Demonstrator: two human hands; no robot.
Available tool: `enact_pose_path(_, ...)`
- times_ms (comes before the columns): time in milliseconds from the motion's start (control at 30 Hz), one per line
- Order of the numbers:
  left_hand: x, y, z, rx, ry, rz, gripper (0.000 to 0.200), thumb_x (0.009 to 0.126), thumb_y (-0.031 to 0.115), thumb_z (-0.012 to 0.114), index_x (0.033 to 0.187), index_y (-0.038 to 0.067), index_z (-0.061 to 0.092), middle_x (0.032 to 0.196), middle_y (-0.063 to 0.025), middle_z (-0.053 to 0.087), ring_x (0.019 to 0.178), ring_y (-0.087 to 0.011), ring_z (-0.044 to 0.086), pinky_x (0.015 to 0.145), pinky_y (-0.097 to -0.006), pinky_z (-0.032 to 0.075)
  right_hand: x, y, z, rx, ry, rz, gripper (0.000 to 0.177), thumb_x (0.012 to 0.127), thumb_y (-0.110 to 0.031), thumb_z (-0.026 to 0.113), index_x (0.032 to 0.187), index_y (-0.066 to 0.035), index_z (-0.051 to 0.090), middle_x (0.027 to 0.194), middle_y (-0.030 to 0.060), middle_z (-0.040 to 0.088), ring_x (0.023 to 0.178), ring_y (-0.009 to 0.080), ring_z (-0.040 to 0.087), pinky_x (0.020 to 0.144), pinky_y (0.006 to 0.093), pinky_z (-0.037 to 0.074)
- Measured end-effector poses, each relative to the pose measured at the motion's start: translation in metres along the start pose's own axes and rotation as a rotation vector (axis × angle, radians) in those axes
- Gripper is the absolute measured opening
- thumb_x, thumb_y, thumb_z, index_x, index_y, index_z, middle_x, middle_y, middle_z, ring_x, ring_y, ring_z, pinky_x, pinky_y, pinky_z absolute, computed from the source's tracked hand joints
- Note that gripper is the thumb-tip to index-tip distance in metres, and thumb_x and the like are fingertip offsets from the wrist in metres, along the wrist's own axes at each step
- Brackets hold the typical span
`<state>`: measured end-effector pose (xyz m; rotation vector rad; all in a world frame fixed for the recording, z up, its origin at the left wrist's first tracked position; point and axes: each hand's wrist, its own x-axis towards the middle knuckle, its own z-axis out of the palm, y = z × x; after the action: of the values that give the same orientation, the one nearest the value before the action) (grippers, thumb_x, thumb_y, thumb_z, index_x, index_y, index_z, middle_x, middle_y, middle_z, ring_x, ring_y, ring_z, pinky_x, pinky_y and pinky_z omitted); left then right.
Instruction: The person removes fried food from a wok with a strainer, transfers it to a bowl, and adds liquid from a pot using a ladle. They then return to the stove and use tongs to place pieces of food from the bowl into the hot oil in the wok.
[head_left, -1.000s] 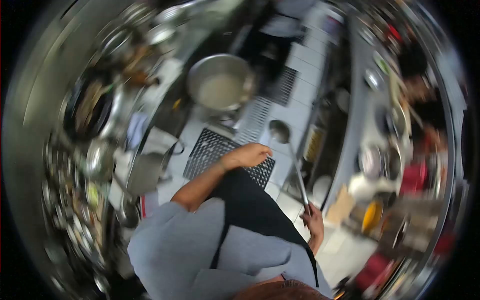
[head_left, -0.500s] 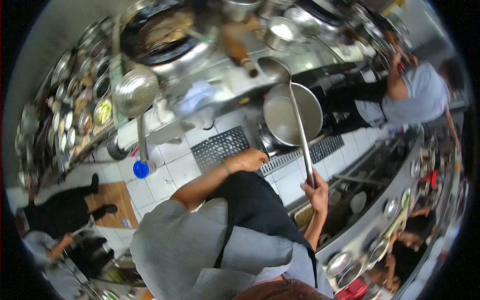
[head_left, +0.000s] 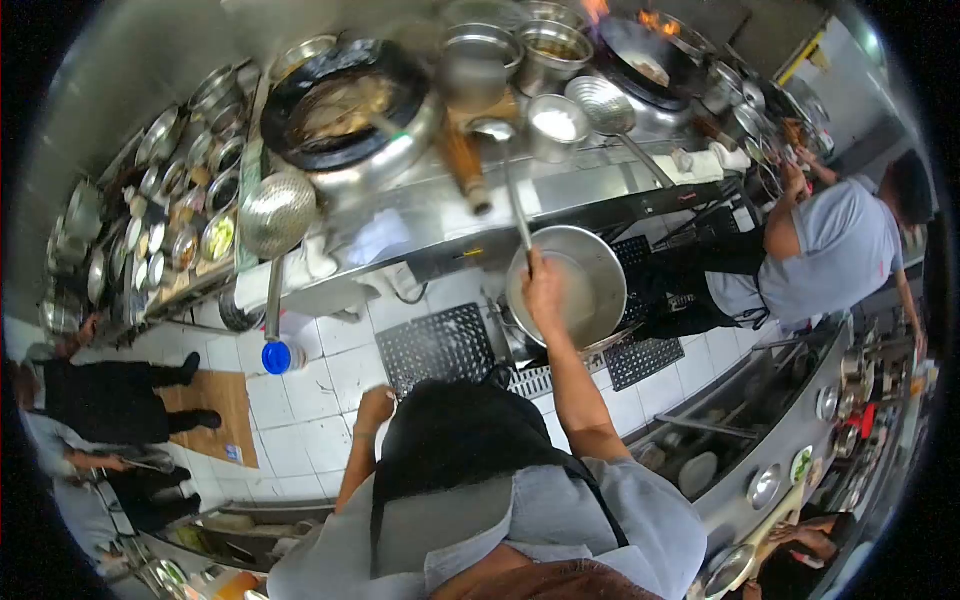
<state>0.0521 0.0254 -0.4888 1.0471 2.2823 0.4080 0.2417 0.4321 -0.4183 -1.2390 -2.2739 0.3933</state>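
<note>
My right hand [head_left: 543, 290] is wrapped round the handle of a long metal ladle [head_left: 518, 200]. The ladle's bowl reaches over the stove counter [head_left: 400, 222], close to a metal pot and a small pot of white contents [head_left: 558, 122]. Under my right forearm stands a large deep stockpot [head_left: 612, 300] with pale, cloudy liquid in it. Hanging low at my side, my left hand [head_left: 375, 408] has its fingers curled, and nothing shows in it. A brown bottle-shaped object [head_left: 464, 175] lies left of the ladle.
A blackened wok [head_left: 285, 110] sits at the back left, with a perforated strainer [head_left: 278, 215] overhanging the counter. Flames rise behind another wok [head_left: 645, 75]. A co-worker [head_left: 820, 245] stands at right. Black mats [head_left: 435, 350] cover part of the tiled floor.
My right hand has moved forward with the ladle, from beside my body to above the stockpot. The ladle bowl has gone from the pot's edge to the stove. My left hand has dropped back left.
</note>
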Motion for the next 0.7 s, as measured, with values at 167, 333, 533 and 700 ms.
enact_pose_path(167,-0.061,-0.037,0.055,-0.147,-0.231,-0.341,0.020,0.079,0.018,0.070,0.094,0.005,0.074,0.097,-0.0198,0.072,0.094,-0.0345,0.070,0.085,-0.0420,0.054,-0.008,-0.024,-0.035,0.089,0.051,0.007,0.040,0.086,-0.015,0.069,0.125,-0.007,0.063,0.099,0.0177,0.060,0.090,0.0375,0.056,0.080,0.0475,0.047)
enact_pose_path(333,-0.079,-0.042,0.062,-0.186,-0.082,-0.315,0.024,0.083,0.021,0.069,0.096,0.001,0.073,0.099,-0.0188,0.073,0.095,-0.0351,0.069,0.083,-0.0402,0.054,0.034,-0.063,-0.059,0.365,0.207,-0.128,0.021,0.091,-0.010,0.063,0.107,0.002,0.069,0.096,0.0205,0.062,0.091,0.0389,0.059,0.081,0.0461,0.049)
enact_pose_path(533,-0.061,-0.016,0.056,-0.290,0.117,-0.339,0.022,0.082,0.013,0.060,0.097,0.003,0.073,0.099,-0.0212,0.071,0.096,-0.0348,0.070,0.086,-0.0413,0.055,0.118,-0.143,-0.077,0.656,0.195,-0.350,0.019,0.090,-0.009,0.063,0.104,0.004,0.069,0.095,0.0219,0.065,0.086,0.0383,0.064,0.078,0.0441,0.051)
enact_pose_path(700,-0.078,-0.018,0.049,-0.324,0.193,-0.417,0.024,0.084,0.015,0.056,0.097,0.008,0.075,0.099,-0.0204,0.071,0.095,-0.0352,0.070,0.085,-0.0426,0.055,0.201,-0.195,-0.036,0.461,0.146,-0.485,0.029,0.089,-0.020,0.068,0.108,0.002,0.069,0.102,0.0238,0.065,0.094,0.0400,0.064,0.082,0.0466,0.051)
